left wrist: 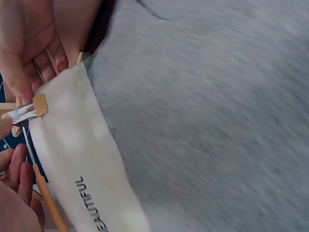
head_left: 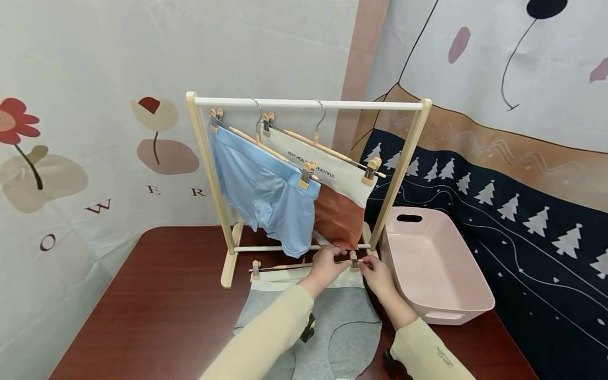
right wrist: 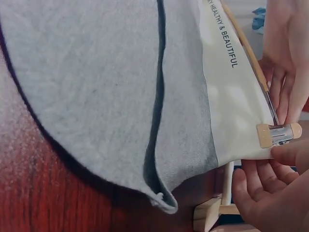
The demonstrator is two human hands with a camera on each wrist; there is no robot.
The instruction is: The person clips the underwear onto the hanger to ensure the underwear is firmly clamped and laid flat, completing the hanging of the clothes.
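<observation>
Grey boxer briefs (head_left: 351, 316) with a cream waistband (right wrist: 236, 92) lie on the table below a drying rack. A hanger (left wrist: 46, 195) runs along the waistband, and its clip (right wrist: 279, 134) sits on the waistband near the right corner. My left hand (head_left: 328, 266) pinches that clip, thumb at its end and fingers behind the hanger rod. On the other side, my right hand (head_left: 377, 277) pinches the waistband corner beside the clip, thumb in front and fingers behind the cloth. Another clip (head_left: 256, 270) is on the waistband's left end.
Light blue boxer briefs (head_left: 266, 184) and brown ones with a cream waistband (head_left: 339, 211) hang by hangers from the rack's white bar (head_left: 285, 102). A pink bin (head_left: 437, 253) stands right of the rack on the dark red table (head_left: 157, 295). Patterned cloth hangs behind.
</observation>
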